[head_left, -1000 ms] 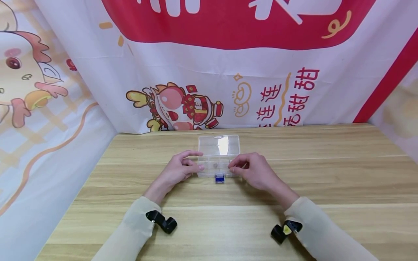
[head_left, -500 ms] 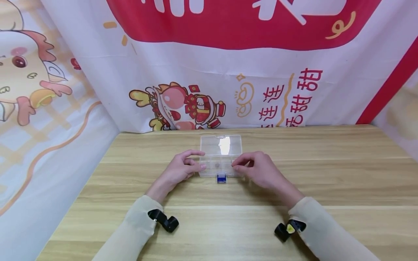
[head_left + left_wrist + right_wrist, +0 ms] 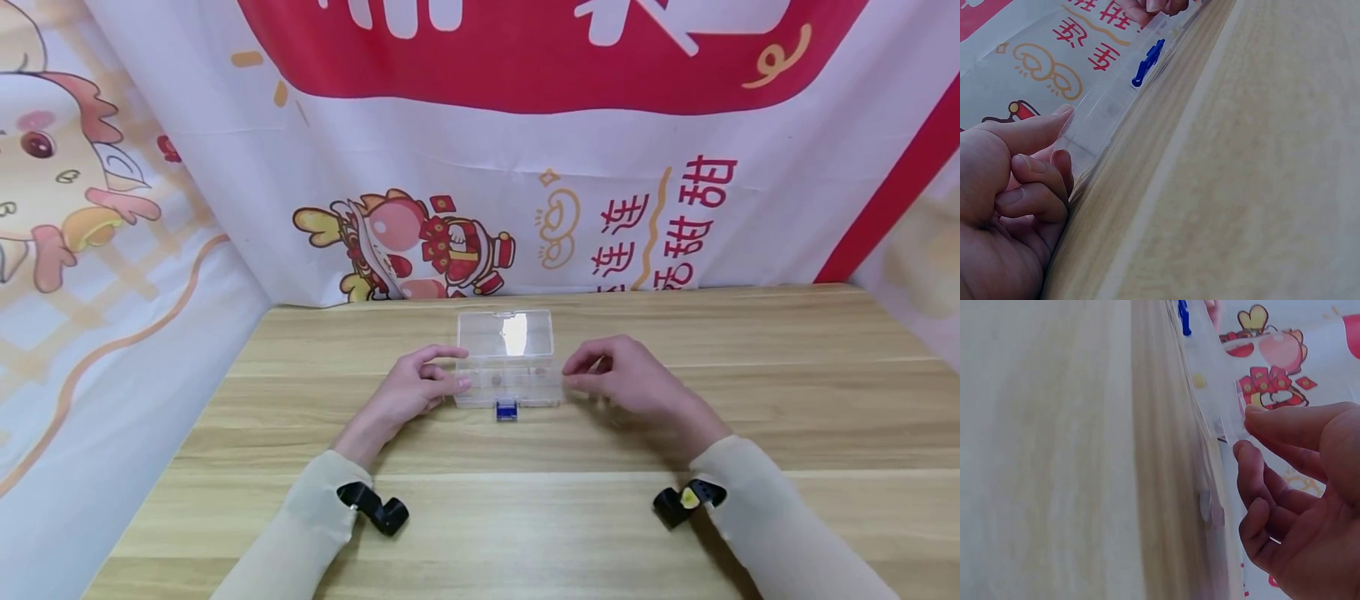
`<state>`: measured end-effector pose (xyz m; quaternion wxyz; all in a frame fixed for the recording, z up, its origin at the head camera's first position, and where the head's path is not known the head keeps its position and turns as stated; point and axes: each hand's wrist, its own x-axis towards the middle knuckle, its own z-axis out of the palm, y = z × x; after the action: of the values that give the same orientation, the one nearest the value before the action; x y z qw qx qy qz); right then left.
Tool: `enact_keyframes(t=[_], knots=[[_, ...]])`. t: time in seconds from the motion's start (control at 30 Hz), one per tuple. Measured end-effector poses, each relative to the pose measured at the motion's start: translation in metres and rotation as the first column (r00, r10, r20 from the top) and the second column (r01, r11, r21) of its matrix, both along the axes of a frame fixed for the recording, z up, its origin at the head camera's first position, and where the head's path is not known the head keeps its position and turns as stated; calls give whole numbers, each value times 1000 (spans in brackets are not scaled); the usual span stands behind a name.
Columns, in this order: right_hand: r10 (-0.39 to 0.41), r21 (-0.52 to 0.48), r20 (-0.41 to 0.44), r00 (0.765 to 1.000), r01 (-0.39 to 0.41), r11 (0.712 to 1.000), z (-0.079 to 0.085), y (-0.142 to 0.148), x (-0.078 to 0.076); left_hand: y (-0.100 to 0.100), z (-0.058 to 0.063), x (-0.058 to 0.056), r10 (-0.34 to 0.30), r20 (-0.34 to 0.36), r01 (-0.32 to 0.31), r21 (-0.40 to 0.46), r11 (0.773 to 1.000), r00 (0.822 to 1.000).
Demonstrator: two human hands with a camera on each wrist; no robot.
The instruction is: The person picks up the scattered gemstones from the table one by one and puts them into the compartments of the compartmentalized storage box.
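A clear plastic compartment box (image 3: 517,392) lies on the wooden table with its transparent lid (image 3: 487,333) raised behind it. Its blue latch (image 3: 507,411) hangs at the front. My left hand (image 3: 420,383) holds the box's left end, thumb at the front and index finger reaching along the back. At the other end is my right hand (image 3: 622,375), its thumb and index finger pinching a small clear plastic piece (image 3: 1233,419), hard to make out against the box. A small round thing (image 3: 497,380) shows inside the box; in the right wrist view a yellowish dot (image 3: 1199,380) appears through its wall.
A small clear object (image 3: 1205,506) lies on the table beyond the right end of the box in the right wrist view. The printed cloth (image 3: 420,142) hangs right behind the table's back edge. Each sleeve carries a black wrist camera (image 3: 386,512).
My right hand has moved to the right, from over the box's right compartments to just past its right end. The left hand keeps its hold, and the box stays in place.
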<state>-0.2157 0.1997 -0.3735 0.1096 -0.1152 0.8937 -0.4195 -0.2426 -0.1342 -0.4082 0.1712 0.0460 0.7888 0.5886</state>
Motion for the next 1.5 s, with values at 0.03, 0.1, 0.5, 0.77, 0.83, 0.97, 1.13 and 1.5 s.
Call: enact_keyframes(t=[0.03, 0.1, 0.5, 0.77, 0.83, 0.97, 1.13, 1.5], knots=[[3, -1, 4, 1000, -3, 1000, -1, 2, -1, 0, 0, 0, 1, 2, -1, 0, 1000, 1000], [17, 1, 9, 1000, -17, 1000, -2, 7, -2, 1, 0, -1, 2, 4, -2, -4, 1000, 1000], [95, 71, 35, 995, -98, 993, -2, 25, -5, 2, 0, -2, 19, 27, -19, -8, 1000, 999], [59, 141, 91, 994, -72, 987, 3, 33, -5, 2, 1, -2, 20, 29, -19, -9, 1000, 999], [47, 163, 107, 993, -64, 985, 4, 34, -5, 2, 1, -2, 17, 26, -17, -10, 1000, 1000], [40, 180, 124, 991, -62, 982, 4, 34, -5, 2, 1, -2, 16, 26, -16, -9, 1000, 1000], [38, 193, 128, 991, -63, 979, 3, 33, -5, 1, 0, -1, 13, 15, -13, -13, 1000, 1000], [45, 219, 99, 994, -66, 973, 2, 29, -6, 1, 0, -1, 18, -3, -19, -12, 1000, 1000]])
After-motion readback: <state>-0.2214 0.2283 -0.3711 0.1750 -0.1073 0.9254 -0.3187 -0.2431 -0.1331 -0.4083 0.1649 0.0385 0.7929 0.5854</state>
